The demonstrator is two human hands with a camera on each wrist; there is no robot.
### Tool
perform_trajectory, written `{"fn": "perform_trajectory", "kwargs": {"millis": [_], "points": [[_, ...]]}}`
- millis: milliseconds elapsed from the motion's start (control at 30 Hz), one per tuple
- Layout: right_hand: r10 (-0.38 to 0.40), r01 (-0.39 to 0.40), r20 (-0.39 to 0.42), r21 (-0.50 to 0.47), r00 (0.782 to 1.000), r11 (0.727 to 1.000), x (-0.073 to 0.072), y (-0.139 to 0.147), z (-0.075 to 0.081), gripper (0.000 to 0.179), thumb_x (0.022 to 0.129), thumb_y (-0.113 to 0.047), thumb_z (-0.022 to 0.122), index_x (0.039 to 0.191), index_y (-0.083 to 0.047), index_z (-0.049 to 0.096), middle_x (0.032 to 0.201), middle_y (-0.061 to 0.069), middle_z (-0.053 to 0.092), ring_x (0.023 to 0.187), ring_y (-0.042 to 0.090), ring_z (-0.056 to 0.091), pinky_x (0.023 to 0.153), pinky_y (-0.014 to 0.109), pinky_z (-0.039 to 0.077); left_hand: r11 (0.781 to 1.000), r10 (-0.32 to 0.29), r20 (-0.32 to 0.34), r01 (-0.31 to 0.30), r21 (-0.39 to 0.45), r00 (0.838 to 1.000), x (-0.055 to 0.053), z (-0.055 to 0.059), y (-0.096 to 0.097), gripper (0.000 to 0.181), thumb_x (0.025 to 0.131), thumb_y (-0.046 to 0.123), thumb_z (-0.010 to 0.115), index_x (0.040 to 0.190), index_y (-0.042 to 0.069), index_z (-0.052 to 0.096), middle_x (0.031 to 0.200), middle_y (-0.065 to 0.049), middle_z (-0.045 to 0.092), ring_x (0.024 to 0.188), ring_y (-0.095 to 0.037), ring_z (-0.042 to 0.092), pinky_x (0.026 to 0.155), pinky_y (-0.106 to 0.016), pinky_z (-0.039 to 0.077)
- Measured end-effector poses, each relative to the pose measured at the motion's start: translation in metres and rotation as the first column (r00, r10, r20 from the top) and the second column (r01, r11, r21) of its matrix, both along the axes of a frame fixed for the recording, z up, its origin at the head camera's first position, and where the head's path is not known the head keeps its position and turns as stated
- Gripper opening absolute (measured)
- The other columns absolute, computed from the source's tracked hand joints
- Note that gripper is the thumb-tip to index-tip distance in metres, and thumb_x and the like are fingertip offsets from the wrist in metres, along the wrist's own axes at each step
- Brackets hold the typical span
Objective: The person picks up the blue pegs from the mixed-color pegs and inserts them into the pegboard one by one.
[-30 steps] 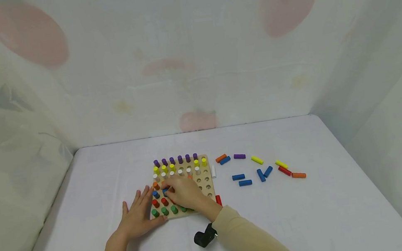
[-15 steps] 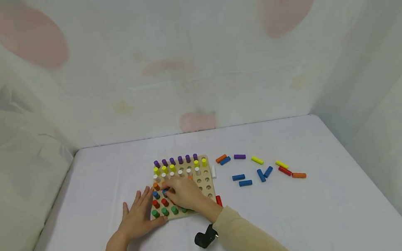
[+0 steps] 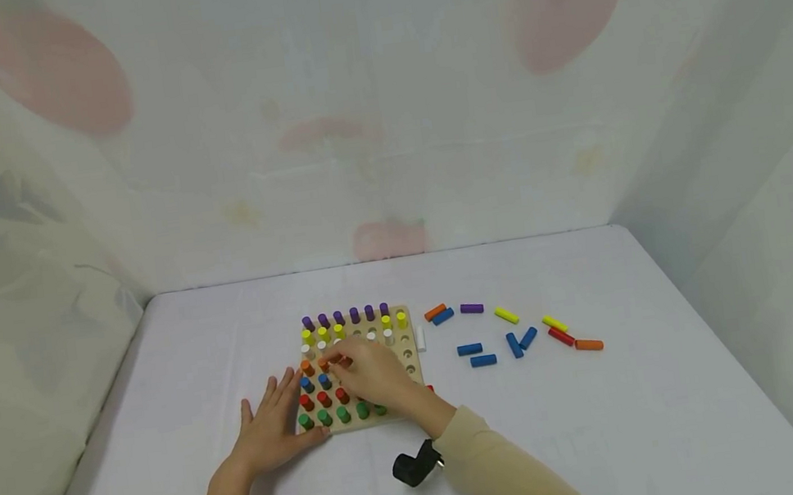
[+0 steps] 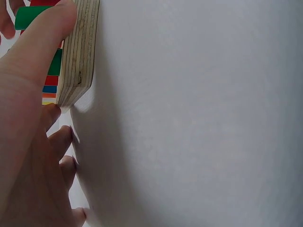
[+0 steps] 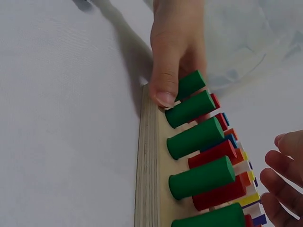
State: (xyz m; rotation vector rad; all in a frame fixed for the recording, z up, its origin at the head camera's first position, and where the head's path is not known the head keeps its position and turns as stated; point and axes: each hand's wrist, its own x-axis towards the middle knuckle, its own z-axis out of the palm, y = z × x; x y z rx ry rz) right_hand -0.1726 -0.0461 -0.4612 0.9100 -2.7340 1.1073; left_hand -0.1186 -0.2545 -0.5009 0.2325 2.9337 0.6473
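From here, the board (image 3: 412, 346) sits lower centre of the frame; I'd want it braced against sliding. The left hand (image 3: 268, 432) lies loose, fingers spread, thumb at its lower-left corner. The right hand (image 3: 370, 370) arches over mid-board, fingertips beside an orange peg (image 3: 323, 365); whether it's gripping anything, I can't tell. I'd keep vertical, clear of neighbours.

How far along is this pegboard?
Done: upright pegs stand in colour rows on the board. In hand: right hand by the orange pegs, grip unclear; left hand touching the board's edge. Remaining: bare holes at the board's right side; loose pegs lying on the table.
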Motion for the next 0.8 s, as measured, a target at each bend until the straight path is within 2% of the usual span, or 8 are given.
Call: {"fn": "perform_trajectory", "kwargs": {"millis": [67, 167, 300, 400, 567, 667, 800], "points": [[0.002, -0.002, 0.0, -0.017, 1.0, 1.0, -0.001, 0.003, 0.001, 0.022, 0.09, -0.022, 0.059, 0.112, -0.019, 0.066, 0.101, -0.007, 0.064, 0.081, 0.001, 0.057, 0.063, 0.006, 0.044, 1.0, 0.001, -0.002, -0.001, 0.0, 1.0, 0.0, 0.001, 0.0, 0.106, 0.066, 0.069, 0.065, 0.146, 0.013, 0.025, 0.152, -0.013, 0.021, 0.138, -0.042, 0.013, 0.098, -0.074, -0.003], [0.007, -0.007, -0.001, -0.036, 1.0, 0.999, -0.001, 0.009, 0.002, 0.022, 0.09, -0.021, 0.06, 0.111, -0.018, 0.066, 0.099, -0.008, 0.065, 0.082, 0.002, 0.057, 0.066, 0.007, 0.045, 1.0, 0.003, -0.013, -0.003, 0.002, 1.0, 0.001, 0.002, 0.0, 0.105, 0.066, 0.068, 0.066, 0.146, 0.012, 0.026, 0.152, -0.014, 0.022, 0.138, -0.043, 0.014, 0.098, -0.074, -0.002], [0.002, -0.001, 0.028, -0.047, 1.0, 0.999, -0.001, 0.018, 0.003, 0.021, 0.09, -0.022, 0.059, 0.11, -0.018, 0.065, 0.104, -0.009, 0.064, 0.087, 0.002, 0.056, 0.072, 0.011, 0.047, 1.0, 0.004, -0.016, -0.003, 0.002, 1.0, 0.001, 0.002, 0.001, 0.104, 0.066, 0.067, 0.066, 0.146, 0.012, 0.027, 0.151, -0.014, 0.023, 0.137, -0.043, 0.015, 0.098, -0.074, -0.002], [-0.003, 0.007, 0.051, -0.073, 0.999, 0.997, 0.001, 0.026, 0.005, 0.022, 0.091, -0.022, 0.059, 0.111, -0.019, 0.065, 0.106, -0.008, 0.063, 0.086, 0.005, 0.056, 0.071, 0.013, 0.048, 1.0, 0.005, -0.004, -0.005, -0.003, 1.0, 0.001, 0.0, 0.0, 0.105, 0.066, 0.067, 0.066, 0.146, 0.013, 0.026, 0.152, -0.014, 0.022, 0.138, -0.042, 0.014, 0.099, -0.073, -0.003], [-0.013, 0.016, 0.026, -0.125, 1.0, 0.992, 0.003, 0.04, 0.005, 0.022, 0.09, -0.019, 0.06, 0.111, -0.014, 0.065, 0.104, -0.005, 0.064, 0.086, 0.011, 0.059, 0.073, 0.022, 0.052, 1.0, 0.01, 0.008, -0.01, -0.003, 1.0, 0.0, -0.002, 0.0, 0.105, 0.065, 0.068, 0.066, 0.146, 0.015, 0.025, 0.152, -0.013, 0.021, 0.139, -0.041, 0.012, 0.099, -0.072, -0.004], [-0.034, 0.038, 0.028, -0.144, 0.999, 0.989, 0.003, 0.048, 0.002, 0.022, 0.09, -0.017, 0.06, 0.11, -0.012, 0.065, 0.104, -0.004, 0.064, 0.088, 0.01, 0.06, 0.076, 0.026, 0.053, 1.0, 0.012, 0.008, -0.012, -0.005, 1.0, 0.0, -0.002, 0.0, 0.105, 0.065, 0.068, 0.066, 0.147, 0.015, 0.025, 0.152, -0.012, 0.021, 0.139, -0.041, 0.012, 0.1, -0.072, -0.005], [-0.075, 0.082, 0.046, -0.158, 0.996, 0.984, 0.004, 0.058, -0.002, 0.022, 0.09, -0.017, 0.06, 0.11, -0.013, 0.064, 0.104, -0.003, 0.064, 0.091, 0.007, 0.059, 0.078, 0.024, 0.053, 1.0, 0.008, -0.005, -0.008, 0.0, 1.0, 0.0, -0.001, 0.0, 0.105, 0.066, 0.067, 0.066, 0.146, 0.014, 0.025, 0.152, -0.013, 0.022, 0.138, -0.042, 0.013, 0.099, -0.072, -0.004]]}}
